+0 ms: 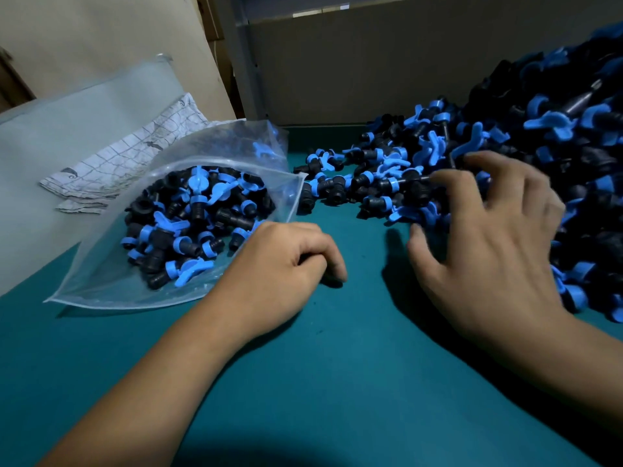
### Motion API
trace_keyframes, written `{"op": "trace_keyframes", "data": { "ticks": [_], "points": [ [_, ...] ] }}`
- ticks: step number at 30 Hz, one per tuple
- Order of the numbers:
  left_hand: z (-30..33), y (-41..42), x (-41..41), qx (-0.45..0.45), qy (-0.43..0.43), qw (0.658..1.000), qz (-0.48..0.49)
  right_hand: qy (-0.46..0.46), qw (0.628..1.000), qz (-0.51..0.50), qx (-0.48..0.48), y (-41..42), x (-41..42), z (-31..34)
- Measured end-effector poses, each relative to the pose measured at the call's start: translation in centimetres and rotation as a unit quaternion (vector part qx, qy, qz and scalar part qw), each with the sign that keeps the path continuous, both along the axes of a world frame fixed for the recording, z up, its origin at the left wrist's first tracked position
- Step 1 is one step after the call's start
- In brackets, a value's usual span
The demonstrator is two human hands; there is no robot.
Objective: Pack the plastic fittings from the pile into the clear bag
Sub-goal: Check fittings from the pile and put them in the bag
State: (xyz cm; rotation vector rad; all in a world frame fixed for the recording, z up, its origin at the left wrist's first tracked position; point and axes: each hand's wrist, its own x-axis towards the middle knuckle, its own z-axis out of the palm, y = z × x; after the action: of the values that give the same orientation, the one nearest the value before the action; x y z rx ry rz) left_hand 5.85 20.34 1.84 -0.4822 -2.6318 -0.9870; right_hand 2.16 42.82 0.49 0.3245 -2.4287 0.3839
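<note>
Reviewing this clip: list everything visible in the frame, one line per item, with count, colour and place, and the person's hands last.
clear bag: one, transparent, lying on the table at left, mouth open toward the pile
fittings in the bag: many, black with blue handles, too many to count
pile of fittings: one large heap, black and blue, right side, spilling toward the centre
table: one, teal surface, under everything
patterned cloth: one folded piece, white with dark lines, behind the bag
frosted sheet: one, pale translucent, far left
left hand: fingers curled, knuckles on the table beside the bag's mouth; whether it pinches the bag's edge cannot be told
right hand: fingers spread, reaching into the pile's edge
</note>
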Motion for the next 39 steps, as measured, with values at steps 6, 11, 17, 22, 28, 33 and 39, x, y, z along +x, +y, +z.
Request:
{"op": "trace_keyframes", "data": {
  "ticks": [6,11,17,22,28,33,39],
  "points": [
    [0.0,0.2,0.0,0.009,-0.004,1.0,-0.004,-0.147,0.985,-0.057,0.074,0.2,-0.1,-0.3],
    [-0.1,0.1,0.1,0.001,-0.013,1.0,0.001,-0.067,0.996,0.021,0.058,0.2,0.1,-0.1],
    [0.0,0.2,0.1,0.01,-0.016,1.0,-0.001,-0.095,0.962,0.253,-0.045,-0.1,0.1,-0.3],
    [-0.1,0.0,0.0,0.059,0.012,0.998,0.018,-0.075,0.941,0.295,-0.148,0.4,0.0,0.2],
    [-1.0,0.2,-0.4,0.099,-0.044,0.994,-0.007,-0.114,0.906,0.329,-0.239,0.4,0.2,0.6],
    [-1.0,0.2,-0.7,0.108,-0.073,0.991,-0.042,-0.186,0.853,0.363,-0.327,0.2,0.0,0.4],
    [-0.9,0.9,-0.7,0.153,-0.052,0.984,-0.078,-0.129,0.921,0.311,-0.196,0.0,0.5,0.3]
  ]
}}
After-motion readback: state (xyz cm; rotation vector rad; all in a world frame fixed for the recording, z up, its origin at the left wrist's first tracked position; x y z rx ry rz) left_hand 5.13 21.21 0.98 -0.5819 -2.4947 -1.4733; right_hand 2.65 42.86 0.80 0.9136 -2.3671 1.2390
